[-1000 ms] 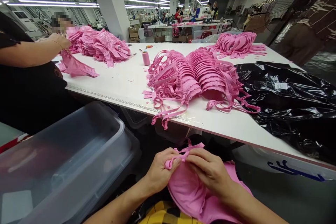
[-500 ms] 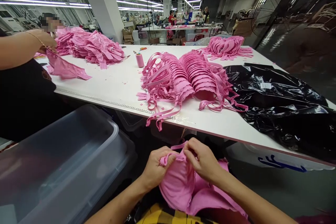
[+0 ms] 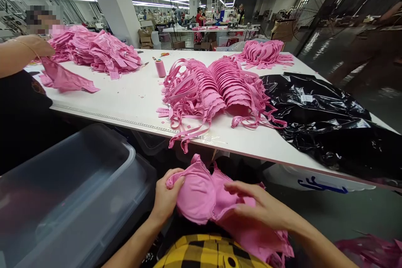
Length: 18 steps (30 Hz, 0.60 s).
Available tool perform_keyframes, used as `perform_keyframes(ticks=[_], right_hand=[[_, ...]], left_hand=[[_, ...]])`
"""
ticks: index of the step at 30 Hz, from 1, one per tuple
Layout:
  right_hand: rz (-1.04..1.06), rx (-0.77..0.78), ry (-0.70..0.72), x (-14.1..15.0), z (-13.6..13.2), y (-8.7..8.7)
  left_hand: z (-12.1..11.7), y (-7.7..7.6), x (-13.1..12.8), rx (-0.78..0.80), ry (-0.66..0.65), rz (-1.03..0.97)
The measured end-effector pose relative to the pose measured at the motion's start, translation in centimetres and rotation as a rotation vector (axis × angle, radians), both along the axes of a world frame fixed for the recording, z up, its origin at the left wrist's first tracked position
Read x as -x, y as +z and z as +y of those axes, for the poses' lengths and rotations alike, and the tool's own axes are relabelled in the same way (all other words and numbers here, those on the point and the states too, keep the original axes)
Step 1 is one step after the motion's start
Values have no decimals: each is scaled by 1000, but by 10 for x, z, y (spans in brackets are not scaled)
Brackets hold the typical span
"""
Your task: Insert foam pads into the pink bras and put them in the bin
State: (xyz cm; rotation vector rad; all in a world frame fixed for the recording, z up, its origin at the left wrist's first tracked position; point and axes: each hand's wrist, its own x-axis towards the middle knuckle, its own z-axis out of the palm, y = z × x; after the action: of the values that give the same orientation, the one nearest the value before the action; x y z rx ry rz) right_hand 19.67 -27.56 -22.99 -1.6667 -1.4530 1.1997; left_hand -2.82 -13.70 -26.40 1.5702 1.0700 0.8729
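A pink bra (image 3: pixel 196 197) lies across my lap below the table edge, its cup turned up toward me. My left hand (image 3: pixel 168 194) is closed on the outer edge of the left cup, thumb on top. Over the other cup, my right hand (image 3: pixel 254 203) has its fingers spread and thumb apart; whether it touches the fabric I cannot tell. More pink fabric (image 3: pixel 264 238) hangs down beneath my right forearm. Ahead on the table rests a stack of nested pink bras (image 3: pixel 216 88), with straps hanging over the front edge.
The white table (image 3: pixel 125 100) bears a heap of pink pieces (image 3: pixel 97 50), a thread cone (image 3: pixel 160 68), another pink stack (image 3: pixel 262 52) and a black plastic bag (image 3: pixel 317 109). A clear plastic bin (image 3: pixel 125 150) stands at left. A co-worker's arm (image 3: pixel 28 48) holds a pink piece.
My right hand has let go of the bra's upper edge and moved down and right, fingers opening. My left hand has shifted left with the cup, which is now spread flatter. The view has turned slightly.
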Motion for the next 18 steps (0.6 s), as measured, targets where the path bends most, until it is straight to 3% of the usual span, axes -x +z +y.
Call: perform_keyframes(ticks=[2, 4, 6, 10, 12, 15, 18], right_hand=[[-32, 62, 8, -7, -22, -2], [-118, 83, -74, -12, -43, -8], [-212, 106, -132, -18, -63, -13], [-314, 127, -137, -42, -93, -7], [-317, 143, -111, -53, -97, -8], [-307, 254, -15, -58, -91, -23], [-235, 282, -25, -58, -81, -37]], left_hand=[[-4, -11, 6, 88, 81, -40], [-12, -16, 9, 168, 110, -75], [-23, -11, 11, 179, 78, -69], [-39, 3, 9, 44, -27, 40], [-43, -3, 7, 16, -138, 100], [-46, -26, 3, 72, -305, 182], [-47, -40, 3, 58, -319, 189]])
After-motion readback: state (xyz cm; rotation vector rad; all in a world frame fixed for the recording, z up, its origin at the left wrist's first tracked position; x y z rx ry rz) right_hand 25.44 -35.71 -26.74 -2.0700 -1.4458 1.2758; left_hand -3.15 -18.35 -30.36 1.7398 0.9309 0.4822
